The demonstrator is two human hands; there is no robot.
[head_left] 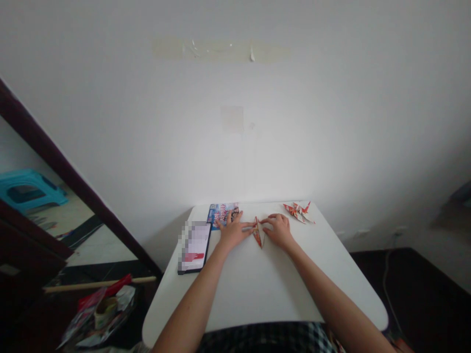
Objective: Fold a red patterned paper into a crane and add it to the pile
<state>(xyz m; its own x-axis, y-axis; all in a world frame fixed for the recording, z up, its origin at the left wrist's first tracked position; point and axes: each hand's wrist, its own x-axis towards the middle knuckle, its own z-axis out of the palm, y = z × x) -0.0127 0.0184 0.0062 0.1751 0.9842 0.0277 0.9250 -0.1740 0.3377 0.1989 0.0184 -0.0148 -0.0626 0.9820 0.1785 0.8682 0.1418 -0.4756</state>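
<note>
A narrow piece of folded origami paper [257, 237], red, orange and white, lies upright in its length on the white table [257, 289]. From its left side my left hand [232, 232] reaches in, thumb and index finger closed at the paper's upper part, the other fingers spread near a blue printed booklet [218, 215]. At the paper's right edge the thumb and forefinger of my right hand [278, 230] grip it, with the remaining fingers curled. Fingertip contact is small and partly hidden. Beyond my right hand lie folded paper cranes [299, 212] in the same red pattern.
A phone or tablet [196, 247] with a lit screen lies along the table's left edge. Behind the table rises a white wall [294, 122]. On the floor at left are a plastic bag with rubbish [105, 311] and a wooden stick [145, 279]; a blue stool [31, 189] stands farther off.
</note>
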